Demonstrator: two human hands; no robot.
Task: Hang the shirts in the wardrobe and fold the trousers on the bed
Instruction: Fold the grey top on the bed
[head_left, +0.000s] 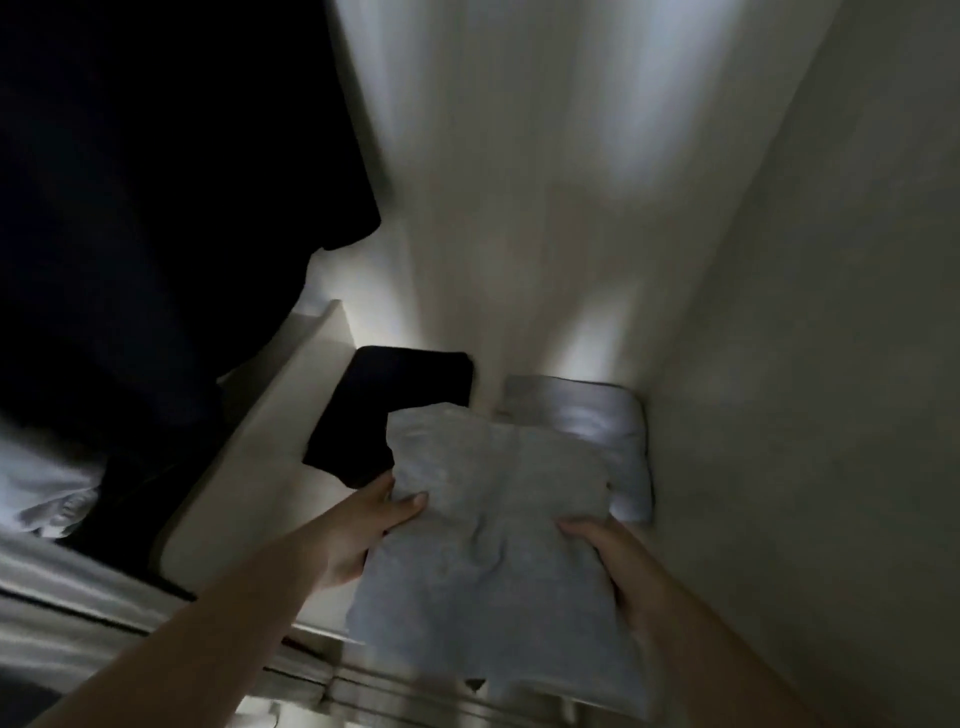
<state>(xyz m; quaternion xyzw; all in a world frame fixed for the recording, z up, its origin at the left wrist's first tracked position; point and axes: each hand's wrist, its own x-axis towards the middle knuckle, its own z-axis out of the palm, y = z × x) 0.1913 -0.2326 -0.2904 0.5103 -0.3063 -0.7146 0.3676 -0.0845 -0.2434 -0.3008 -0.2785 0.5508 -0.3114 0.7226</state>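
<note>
While our left thumb (415, 501) lies flat on top of the grey bundle (488, 525), the other fingers of that hand tuck underneath it, so the left hand (363, 535) pinches the cloth at its left edge. Over on the other side, the right hand (618, 566) grips the bundle's right edge; its thumb lies along the top, and the remaining fingers are hidden under the fabric, so we cannot tell how they lie. Between the two hands the folded grey garment sags a little, held over the front of a pale shelf (249, 457) inside the wardrobe, its near end hanging past the shelf's front lip. Just behind it on the left we see a folded black piece (395, 400) lying flat on the shelf, partly covered by the grey bundle's far corner. At the back right, against the side wall (805, 364), sits a folded light pile (597, 415), with the bundle overlapping its near edge. Up on the left, dark clothes (156, 208) hang down, and something white (47, 493) shows below them, too blurred to name.
</note>
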